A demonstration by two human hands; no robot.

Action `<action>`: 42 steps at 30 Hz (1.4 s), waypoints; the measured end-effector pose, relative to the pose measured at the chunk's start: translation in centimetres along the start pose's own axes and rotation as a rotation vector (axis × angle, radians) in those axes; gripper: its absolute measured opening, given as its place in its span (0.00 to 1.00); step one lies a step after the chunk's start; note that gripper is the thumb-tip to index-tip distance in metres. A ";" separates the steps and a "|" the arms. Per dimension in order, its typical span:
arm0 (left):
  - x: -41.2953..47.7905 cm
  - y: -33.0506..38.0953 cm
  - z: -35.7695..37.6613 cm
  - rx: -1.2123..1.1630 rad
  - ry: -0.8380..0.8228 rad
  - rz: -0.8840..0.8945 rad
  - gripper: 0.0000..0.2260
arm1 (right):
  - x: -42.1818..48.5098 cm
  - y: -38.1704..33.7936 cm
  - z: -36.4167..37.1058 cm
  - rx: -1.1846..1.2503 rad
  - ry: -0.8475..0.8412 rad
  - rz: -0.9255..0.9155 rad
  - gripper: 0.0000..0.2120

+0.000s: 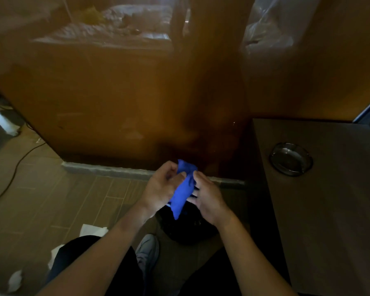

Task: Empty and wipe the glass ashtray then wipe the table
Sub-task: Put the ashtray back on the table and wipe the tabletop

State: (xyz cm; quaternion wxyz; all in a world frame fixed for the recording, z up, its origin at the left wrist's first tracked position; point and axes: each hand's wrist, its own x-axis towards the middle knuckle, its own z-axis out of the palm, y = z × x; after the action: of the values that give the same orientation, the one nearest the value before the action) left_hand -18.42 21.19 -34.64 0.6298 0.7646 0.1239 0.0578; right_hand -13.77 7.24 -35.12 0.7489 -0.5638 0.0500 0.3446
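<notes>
Both hands hold a crumpled bright blue cloth (pixel 183 193) in front of the person. The left hand (pixel 160 184) has its fingers curled round the upper part, and the right hand (pixel 209 199) pinches its right edge between thumb and fingers; how far the cloth reaches into either palm is hidden. The round clear glass ashtray (pixel 291 159) sits apart from them to the right, near the left edge of a dark brown table (pixel 329 221), whose far side is cut off by the frame. The light is too dim to tell what the ashtray holds. Below the hands stands a black bin (pixel 186 231), largely covered by the cloth and wrists. A grey shoe (pixel 147 251) shows between the dark trouser legs. Scraps of white paper (pixel 92 231) lie on the tiled floor to the left, near a thin dark cable (pixel 15 167). The glossy brown wall panel (pixel 115 103) ahead carries only blurred reflections.
</notes>
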 end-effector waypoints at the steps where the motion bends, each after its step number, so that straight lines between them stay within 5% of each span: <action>1: 0.3 0.3 -0.3 0.038 -0.026 0.046 0.02 | -0.2 -0.4 -0.3 -0.160 0.054 -0.030 0.08; 4: 1.5 0.8 -1.2 0.150 -0.087 0.178 0.05 | -0.9 -2.1 -1.6 -0.501 0.115 -0.257 0.22; 6: 1.8 1.5 -1.5 0.174 -0.157 0.206 0.11 | -1.4 -3.8 -2.0 -0.721 -0.016 -0.370 0.28; 9: 1.8 2.8 -1.6 0.127 -0.238 0.220 0.13 | -1.6 -6.3 -2.0 -0.951 -0.086 -0.418 0.18; 13: 1.5 3.3 -1.6 0.036 -0.213 0.213 0.10 | -2.3 -8.1 -1.9 -0.947 -0.021 -0.540 0.06; 24: -1.3 -1.7 -5.4 0.305 -0.127 -0.011 0.05 | -3.6 -12.2 -3.5 -0.926 0.102 -0.702 0.05; 30: -1.0 -1.8 -5.3 0.117 -0.027 -0.071 0.09 | -3.1 -11.3 -4.8 -0.876 0.218 -0.650 0.06; 35: -1.2 -2.1 -5.0 0.359 0.008 0.006 0.05 | -2.7 -10.2 -5.2 -0.777 0.353 -0.588 0.06; 42: -1.0 0.2 -4.4 0.177 0.101 -0.101 0.06 | -3.1 -8.4 -5.1 -0.954 0.447 -0.486 0.09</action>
State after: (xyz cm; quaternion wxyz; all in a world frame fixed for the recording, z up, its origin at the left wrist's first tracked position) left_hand -20.42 25.02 -33.49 0.5548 0.8062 0.1985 0.0531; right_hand -9.71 0.27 -28.76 0.4409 -0.8933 -0.0848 0.0196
